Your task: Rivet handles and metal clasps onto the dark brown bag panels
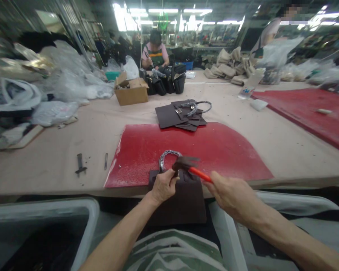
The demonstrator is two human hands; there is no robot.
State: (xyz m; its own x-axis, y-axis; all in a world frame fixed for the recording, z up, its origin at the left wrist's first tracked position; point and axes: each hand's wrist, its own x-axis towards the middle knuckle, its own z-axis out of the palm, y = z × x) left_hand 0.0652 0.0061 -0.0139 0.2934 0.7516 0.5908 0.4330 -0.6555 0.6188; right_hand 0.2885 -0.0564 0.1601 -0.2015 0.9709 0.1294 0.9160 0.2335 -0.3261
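My right hand (pixel 233 195) is closed around the orange-red handle of a claw hammer (pixel 185 163). The hammer's dark head is over the fingertips of my left hand (pixel 165 184). That hand is pinched shut; the hammer head hides whatever its fingers hold. Both hands are above a dark brown bag panel (pixel 183 205), which lies partly on the red mat (pixel 214 146) and hangs over the table's front edge. A handle wrapped in clear plastic (pixel 169 153) loops up from the panel's far side.
Brown bag panels with wrapped handles (pixel 172 114) are stacked behind the mat. To the left lie a dark metal tool (pixel 79 165) and a thin metal rod (pixel 106 161). A cardboard box (pixel 131 94) stands farther back. Bins flank me; a person (pixel 155 52) works opposite.
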